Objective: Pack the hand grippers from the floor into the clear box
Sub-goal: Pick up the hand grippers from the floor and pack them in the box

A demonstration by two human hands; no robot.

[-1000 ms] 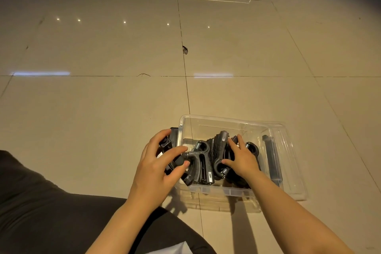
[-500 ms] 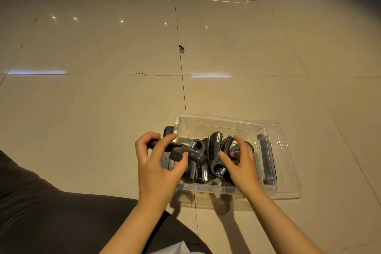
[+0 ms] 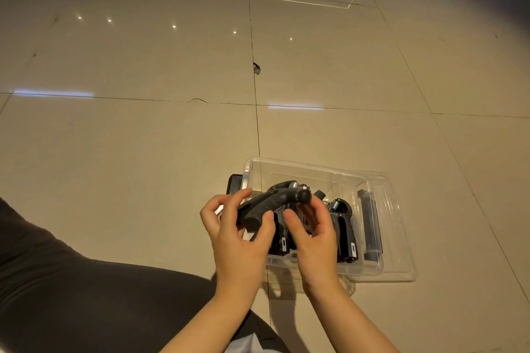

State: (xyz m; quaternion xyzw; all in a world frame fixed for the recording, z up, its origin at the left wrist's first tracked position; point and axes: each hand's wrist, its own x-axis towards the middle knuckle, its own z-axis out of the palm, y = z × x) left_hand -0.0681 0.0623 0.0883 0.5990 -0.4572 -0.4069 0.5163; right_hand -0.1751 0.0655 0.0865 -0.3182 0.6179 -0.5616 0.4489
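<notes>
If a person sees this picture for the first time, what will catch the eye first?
First, the two hands low in the middle: the left hand grips a black hand gripper over the clear box, and the right hand touches its knobbed end. Next, the other black grippers packed inside that box on the shiny beige floor.

i saw dim, warm light; ceiling lamps glared as dots and streaks on the glossy floor [image 3: 143, 152], soft shadows fell toward me, and tile lines bowed at the edges.
</notes>
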